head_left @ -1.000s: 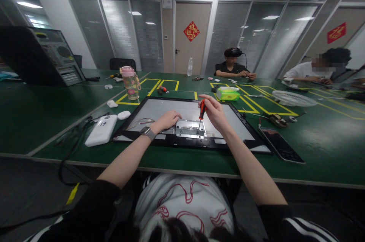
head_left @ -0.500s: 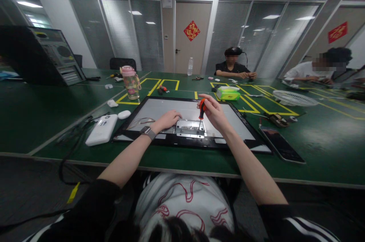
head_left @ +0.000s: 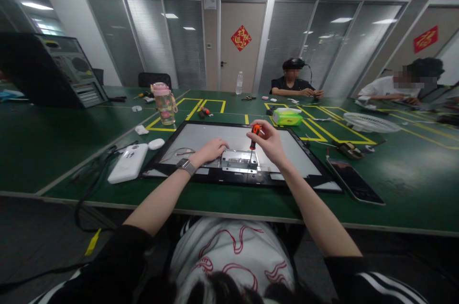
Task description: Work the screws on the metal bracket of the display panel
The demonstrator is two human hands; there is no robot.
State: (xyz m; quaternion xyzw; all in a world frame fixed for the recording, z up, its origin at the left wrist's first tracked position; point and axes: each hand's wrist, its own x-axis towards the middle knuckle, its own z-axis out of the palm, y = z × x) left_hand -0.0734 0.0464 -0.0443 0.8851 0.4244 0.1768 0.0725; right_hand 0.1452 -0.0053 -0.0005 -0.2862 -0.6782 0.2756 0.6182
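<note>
A flat display panel [head_left: 186, 139] with a black frame lies in front of me on the green table. Near its front edge is a silver metal bracket [head_left: 234, 161]. My right hand [head_left: 270, 141] grips an orange and black screwdriver [head_left: 255, 135] by its handle. The screwdriver stands nearly upright, its tip down at the bracket's right end. My left hand [head_left: 212, 150] lies over the panel, fingers stretched out beside the bracket's upper left corner and holding nothing that shows. A thin cable [head_left: 179, 152] curves on the panel left of that hand.
Left are a white power bank [head_left: 128, 163], a pink-lidded bottle [head_left: 165, 103] and a computer case [head_left: 68, 70]. On the right sit a phone [head_left: 355, 180], a green tissue pack [head_left: 287, 116] and a white mesh cover [head_left: 371, 122]. Two people [head_left: 296, 85] sit across the table.
The fingers of my right hand, raised and more spread before, have curled lower around the screwdriver handle. The tip stays at the bracket's right end. My left hand has not visibly moved.
</note>
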